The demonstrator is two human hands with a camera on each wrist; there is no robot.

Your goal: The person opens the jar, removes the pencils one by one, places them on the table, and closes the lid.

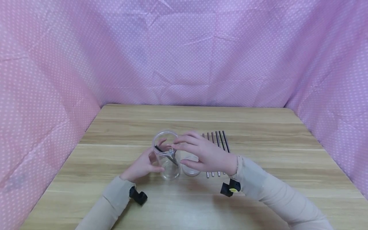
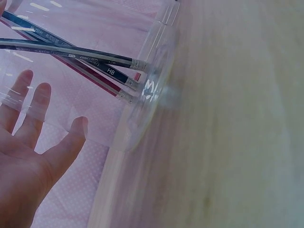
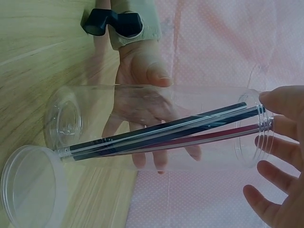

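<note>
A clear plastic jar (image 1: 171, 174) stands on the table, with dark pencils (image 2: 99, 56) and a red one (image 3: 213, 134) leaning inside it. Round the jar's left side curves my left hand (image 1: 141, 166), thumb at the near wall and fingers seen through it on the far side. My right hand (image 1: 205, 153) is over the jar's rim with its fingers spread. Some of its fingertips (image 3: 266, 97) are beside the pencils' upper ends; contact is unclear. Beneath the right hand, partly hidden, lies a round clear lid (image 3: 35, 187) beside the jar's base.
Several more pencils (image 1: 218, 139) lie in a row right of the lid, partly covered by my right hand. The wooden table (image 1: 258, 134) ends at a pink dotted cloth (image 1: 184, 64) behind and at the sides. A black camera mount sits on each wrist.
</note>
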